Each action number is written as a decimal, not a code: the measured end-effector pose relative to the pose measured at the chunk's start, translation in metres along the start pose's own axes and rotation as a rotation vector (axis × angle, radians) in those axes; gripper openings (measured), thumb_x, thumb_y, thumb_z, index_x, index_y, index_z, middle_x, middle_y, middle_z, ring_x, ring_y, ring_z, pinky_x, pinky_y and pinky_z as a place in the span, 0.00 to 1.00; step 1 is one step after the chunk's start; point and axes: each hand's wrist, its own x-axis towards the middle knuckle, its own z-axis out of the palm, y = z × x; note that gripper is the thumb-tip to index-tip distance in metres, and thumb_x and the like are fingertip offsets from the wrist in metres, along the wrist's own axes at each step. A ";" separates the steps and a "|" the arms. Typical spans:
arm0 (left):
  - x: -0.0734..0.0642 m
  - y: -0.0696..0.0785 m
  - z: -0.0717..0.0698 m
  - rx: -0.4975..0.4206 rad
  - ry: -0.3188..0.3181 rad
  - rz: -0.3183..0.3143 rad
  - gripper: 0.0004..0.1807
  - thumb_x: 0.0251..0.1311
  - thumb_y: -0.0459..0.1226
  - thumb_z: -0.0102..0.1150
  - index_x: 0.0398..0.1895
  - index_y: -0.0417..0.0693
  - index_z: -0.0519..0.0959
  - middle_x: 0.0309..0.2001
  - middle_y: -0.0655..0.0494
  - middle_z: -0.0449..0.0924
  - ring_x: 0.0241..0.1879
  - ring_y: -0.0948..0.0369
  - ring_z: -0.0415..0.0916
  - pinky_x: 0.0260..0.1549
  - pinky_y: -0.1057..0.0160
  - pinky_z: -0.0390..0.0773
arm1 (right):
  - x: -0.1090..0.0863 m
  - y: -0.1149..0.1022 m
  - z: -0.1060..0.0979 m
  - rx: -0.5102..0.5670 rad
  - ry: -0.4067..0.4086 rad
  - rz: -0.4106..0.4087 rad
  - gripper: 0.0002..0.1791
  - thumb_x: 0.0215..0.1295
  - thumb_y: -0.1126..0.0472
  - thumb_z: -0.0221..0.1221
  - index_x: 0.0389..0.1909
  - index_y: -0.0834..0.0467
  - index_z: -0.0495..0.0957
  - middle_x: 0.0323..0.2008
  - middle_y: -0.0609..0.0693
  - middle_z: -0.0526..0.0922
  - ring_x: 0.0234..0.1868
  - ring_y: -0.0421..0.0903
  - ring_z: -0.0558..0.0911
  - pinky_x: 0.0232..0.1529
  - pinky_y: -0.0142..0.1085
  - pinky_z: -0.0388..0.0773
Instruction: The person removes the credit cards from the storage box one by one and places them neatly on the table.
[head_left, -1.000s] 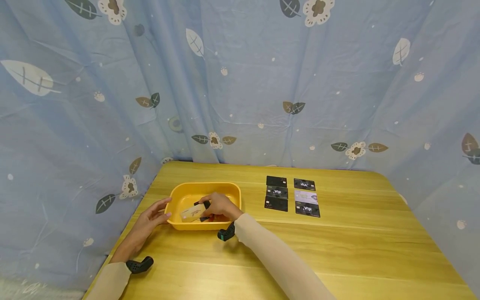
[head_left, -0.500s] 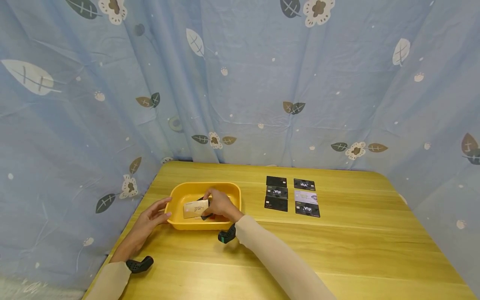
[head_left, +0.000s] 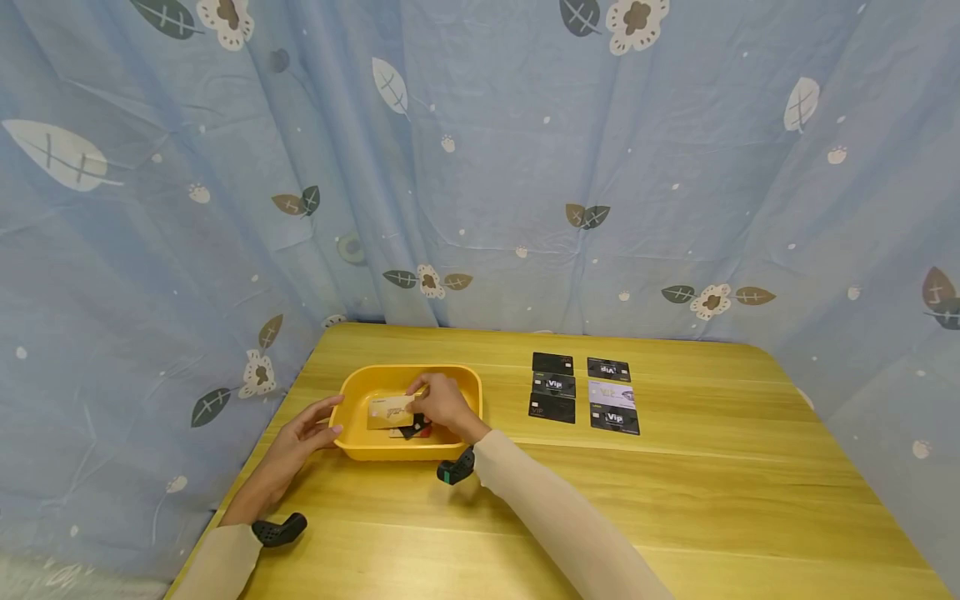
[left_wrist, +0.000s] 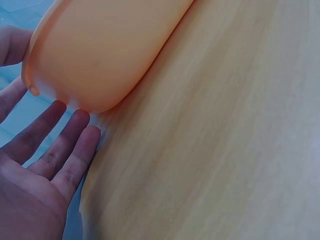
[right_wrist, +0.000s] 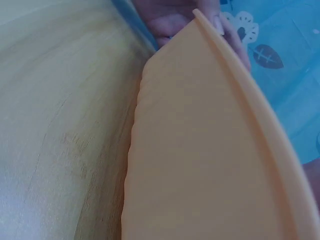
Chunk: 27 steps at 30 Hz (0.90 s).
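Inside the yellow plastic tray [head_left: 352, 387], my right hand [head_left: 442, 404] pinches a gold card [head_left: 388, 412] at its right end. Beneath it lie a black card [head_left: 415, 427] and a partly covered red one [head_left: 427, 432]; how many lie there I cannot tell. My left hand [head_left: 296, 433] rests against the tray's left end, fingers fairly straight. In the left wrist view those fingers [left_wrist: 75, 135] touch the outside of the tray wall [left_wrist: 110, 55]. Only the outer tray wall [right_wrist: 185, 130] fills the right wrist view, hiding the cards.
On the wooden table [head_left: 675, 500], right of the tray, lie two columns of cards. The left column [head_left: 553, 385] is black; the right column has a light purple card [head_left: 611, 393] between black ones. A patterned blue curtain [head_left: 495, 167] hangs behind the table.
The gold card has shifted in my right fingers and now shows a different printed face, with more of the black and red cards visible below. The left hand and tray stay put.
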 end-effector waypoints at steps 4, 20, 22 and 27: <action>0.000 0.000 0.000 0.001 -0.005 0.000 0.35 0.73 0.45 0.62 0.79 0.49 0.62 0.73 0.41 0.62 0.57 0.69 0.73 0.52 0.67 0.81 | -0.001 -0.001 -0.003 0.034 0.032 -0.029 0.09 0.66 0.65 0.69 0.46 0.59 0.85 0.27 0.48 0.86 0.21 0.52 0.79 0.22 0.40 0.81; 0.001 0.000 0.000 0.001 -0.010 -0.001 0.36 0.73 0.46 0.61 0.79 0.50 0.61 0.74 0.42 0.61 0.58 0.69 0.72 0.51 0.66 0.81 | -0.010 -0.013 -0.018 0.123 0.059 -0.029 0.09 0.68 0.66 0.67 0.47 0.60 0.86 0.26 0.61 0.86 0.26 0.69 0.81 0.29 0.54 0.85; 0.001 0.000 0.000 0.004 -0.009 0.002 0.36 0.73 0.45 0.61 0.80 0.50 0.61 0.75 0.42 0.60 0.58 0.69 0.72 0.51 0.66 0.81 | -0.011 -0.015 -0.022 0.141 0.051 -0.024 0.09 0.68 0.65 0.67 0.48 0.60 0.86 0.28 0.62 0.86 0.30 0.72 0.81 0.29 0.54 0.84; -0.001 0.001 0.000 0.007 -0.008 0.006 0.36 0.73 0.45 0.61 0.80 0.50 0.61 0.75 0.43 0.60 0.58 0.69 0.72 0.51 0.65 0.81 | -0.014 -0.015 -0.030 0.189 0.049 -0.016 0.07 0.68 0.65 0.67 0.45 0.57 0.87 0.30 0.53 0.89 0.30 0.73 0.78 0.24 0.50 0.80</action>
